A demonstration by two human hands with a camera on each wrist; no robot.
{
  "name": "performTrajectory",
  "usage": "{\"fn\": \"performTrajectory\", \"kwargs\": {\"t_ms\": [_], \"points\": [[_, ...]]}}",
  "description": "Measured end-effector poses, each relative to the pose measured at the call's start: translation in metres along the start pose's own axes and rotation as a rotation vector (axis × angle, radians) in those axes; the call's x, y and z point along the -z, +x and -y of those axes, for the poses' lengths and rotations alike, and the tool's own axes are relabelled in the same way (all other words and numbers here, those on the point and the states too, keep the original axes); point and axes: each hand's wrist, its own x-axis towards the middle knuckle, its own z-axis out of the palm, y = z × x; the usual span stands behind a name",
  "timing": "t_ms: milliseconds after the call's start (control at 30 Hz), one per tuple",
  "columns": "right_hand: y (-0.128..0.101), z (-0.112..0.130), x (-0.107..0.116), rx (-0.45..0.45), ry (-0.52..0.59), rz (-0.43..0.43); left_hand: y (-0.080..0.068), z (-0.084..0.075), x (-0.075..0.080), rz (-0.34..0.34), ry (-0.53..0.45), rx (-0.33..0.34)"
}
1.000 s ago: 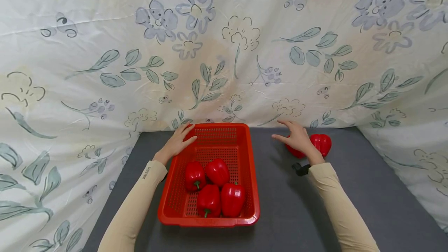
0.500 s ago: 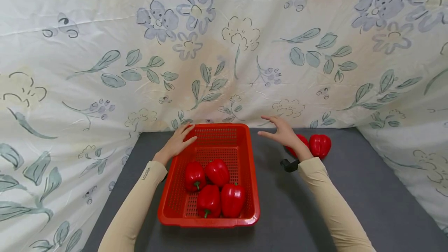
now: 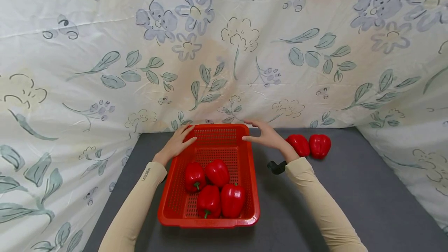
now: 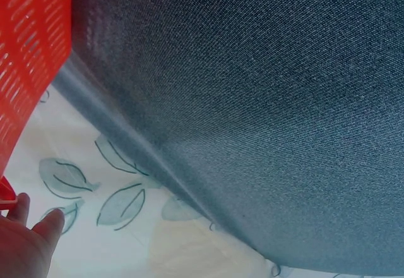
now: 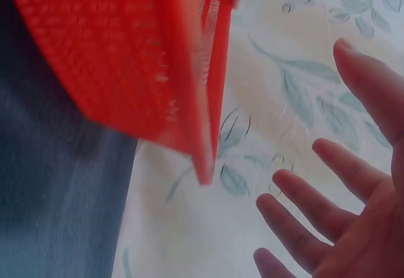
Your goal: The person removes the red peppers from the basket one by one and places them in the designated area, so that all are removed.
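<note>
A red plastic basket with perforated walls stands on the dark table. Four-sided and open-topped, it contains several red bell peppers with green stems. My left hand lies at the left rim near the far corner, its fingers extended; the left wrist view shows two fingertips beside the rim. Across the basket, my right hand is at the far right corner, thumb overlapping the rim in the head view. Its fingers are spread with nothing between them, apart from the basket wall in the right wrist view.
Two more red bell peppers, one at left and one at right, sit side by side on the table beyond my right forearm. A floral cloth hangs behind the table's far edge and along both sides.
My right hand has moved left from over the two loose peppers to the basket's far right corner, uncovering those peppers. The left hand and the basket have stayed put.
</note>
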Motion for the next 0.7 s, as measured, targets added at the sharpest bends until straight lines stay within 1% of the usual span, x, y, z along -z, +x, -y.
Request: {"fn": "performTrajectory", "kwargs": {"t_ms": [233, 500, 700], "points": [[0.007, 0.012, -0.011, 0.037, 0.101, 0.102, 0.0, 0.0, 0.0, 0.001, -0.005, -0.006], [0.012, 0.023, -0.021, 0.034, 0.077, 0.162, 0.001, 0.0, 0.0, 0.0, -0.008, 0.004], [0.016, 0.027, -0.031, 0.066, 0.055, 0.205, 0.001, 0.0, 0.0, 0.005, -0.007, 0.005]]}}
